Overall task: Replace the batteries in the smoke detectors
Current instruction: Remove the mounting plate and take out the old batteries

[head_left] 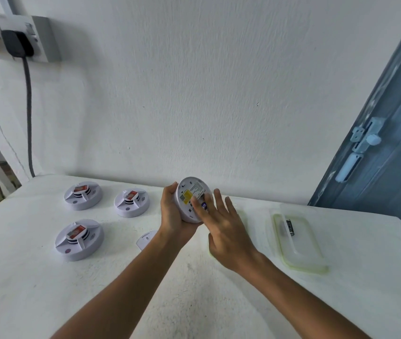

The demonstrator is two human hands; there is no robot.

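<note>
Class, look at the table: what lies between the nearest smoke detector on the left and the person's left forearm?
In the head view, a white cover plate lies between the nearest smoke detector and the left forearm, which partly hides it.

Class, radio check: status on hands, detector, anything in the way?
Left hand holds detector upturned. Right hand, fingers straight, presses battery in its back. Nothing in the way.

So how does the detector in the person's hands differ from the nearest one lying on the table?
The held detector is off the table, tilted, its labelled back facing the camera; the nearest table detector lies flat, front up, with a red tag. The left hand grips the held one while the right hand presses fingers on its back; the table one is untouched. Both are round and white.
</note>
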